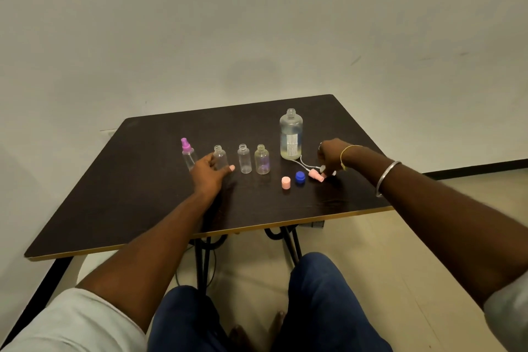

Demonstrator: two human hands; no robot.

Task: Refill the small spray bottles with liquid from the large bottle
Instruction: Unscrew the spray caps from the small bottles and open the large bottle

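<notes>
- Knees (314,308) nearest, below the desk (114,208) edge.
- On the desk, left hand (210,173) curls round an uncapped small spray bottle (220,155).
- Further right, right hand (328,154) pinches a pink spray head (317,175), just beside the uncapped large bottle (291,134).
- Risk: the right wrist could knock the open large bottle and spill it.

head cam | worn | faces forward-down | table (137,208) near

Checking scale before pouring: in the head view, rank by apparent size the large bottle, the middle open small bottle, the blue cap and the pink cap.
1. large bottle
2. middle open small bottle
3. blue cap and pink cap: look alike, not ranked.
</notes>
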